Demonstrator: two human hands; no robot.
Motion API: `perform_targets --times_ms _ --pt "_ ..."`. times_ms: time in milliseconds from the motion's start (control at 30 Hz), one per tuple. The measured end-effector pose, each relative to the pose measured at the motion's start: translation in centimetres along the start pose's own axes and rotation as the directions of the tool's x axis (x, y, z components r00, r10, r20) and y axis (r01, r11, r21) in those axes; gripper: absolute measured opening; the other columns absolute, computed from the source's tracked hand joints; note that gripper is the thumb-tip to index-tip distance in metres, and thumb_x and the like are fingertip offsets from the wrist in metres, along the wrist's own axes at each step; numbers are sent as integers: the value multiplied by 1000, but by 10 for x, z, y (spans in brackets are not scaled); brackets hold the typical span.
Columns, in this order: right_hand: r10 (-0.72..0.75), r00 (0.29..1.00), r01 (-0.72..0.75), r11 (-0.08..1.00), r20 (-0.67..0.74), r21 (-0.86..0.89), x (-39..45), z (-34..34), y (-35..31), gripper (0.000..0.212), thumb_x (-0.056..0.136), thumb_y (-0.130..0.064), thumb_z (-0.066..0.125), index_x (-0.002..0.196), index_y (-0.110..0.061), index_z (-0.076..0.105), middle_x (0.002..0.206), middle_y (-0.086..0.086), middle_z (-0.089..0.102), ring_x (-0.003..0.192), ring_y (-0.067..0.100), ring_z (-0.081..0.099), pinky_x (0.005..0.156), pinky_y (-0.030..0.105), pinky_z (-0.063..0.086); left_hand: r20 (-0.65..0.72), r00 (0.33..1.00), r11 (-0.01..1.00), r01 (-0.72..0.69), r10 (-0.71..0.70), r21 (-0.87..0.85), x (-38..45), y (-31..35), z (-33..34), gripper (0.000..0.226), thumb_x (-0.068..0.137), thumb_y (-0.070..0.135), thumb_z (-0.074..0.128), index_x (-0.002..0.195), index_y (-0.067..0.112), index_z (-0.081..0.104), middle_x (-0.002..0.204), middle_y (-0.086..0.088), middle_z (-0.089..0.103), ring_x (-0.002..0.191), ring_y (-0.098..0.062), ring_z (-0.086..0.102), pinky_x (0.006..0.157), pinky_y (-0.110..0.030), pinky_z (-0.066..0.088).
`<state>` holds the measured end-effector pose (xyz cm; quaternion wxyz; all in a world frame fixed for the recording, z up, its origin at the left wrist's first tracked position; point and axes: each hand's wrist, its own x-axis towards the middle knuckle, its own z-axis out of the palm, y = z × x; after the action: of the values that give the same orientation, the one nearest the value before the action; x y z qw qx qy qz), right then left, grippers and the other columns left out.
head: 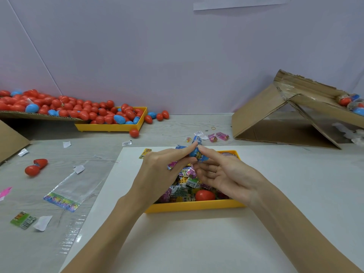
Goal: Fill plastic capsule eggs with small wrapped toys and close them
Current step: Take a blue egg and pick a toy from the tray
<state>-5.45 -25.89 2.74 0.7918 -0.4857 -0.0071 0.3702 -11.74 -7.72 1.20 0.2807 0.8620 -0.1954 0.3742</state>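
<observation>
Print on wrapped toys in yellow tray (195, 206): too small, blurred, unreadable. One wrapper (174, 189) near tray's left side shows mark, possibly "6". Blue packet (199, 155) in fingers: yellow lettering, illegible. Green packet (23, 220) at tabletop's left edge and white slip (127, 143): print present, not legible.

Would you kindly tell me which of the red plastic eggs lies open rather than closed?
The red plastic egg on the table at far left: its two halves are split apart, while the red egg in the near yellow tray and those piled behind look closed.
</observation>
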Motion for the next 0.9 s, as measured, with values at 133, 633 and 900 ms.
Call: perform_targets --times_ms 133,633,900 --pt "-35 999 36 997 20 -74 -1 0 -2 44 67 -32 90 101 -4 82 88 14 76 79 20 75 71 27 61 -14 974 946 216 -226 -242 2 9 -1 42 85 31 76 126 23 69 115 10 75 102 1 73 90 -19 58" --pt "-628 766 462 689 -141 -558 -3 -4 -6 29 91 -15 79 116 -23 66 108 0 73 87 11 75 74 24 61 39 941 933 338 -336 -120 6 10 -6 48 87 37 71 133 28 68 119 11 73 99 0 71 93 -16 53" --pt "-982 187 177 37 -4 -983 3 -38 -126 46 99 -1 62 142 -13 55 150 17 41 128 29 57 109 39 50 -13 925 922 378 -381 -84 7 1 -15 30 90 40 63 113 28 78 107 10 72 92 -4 68 81 -20 57"
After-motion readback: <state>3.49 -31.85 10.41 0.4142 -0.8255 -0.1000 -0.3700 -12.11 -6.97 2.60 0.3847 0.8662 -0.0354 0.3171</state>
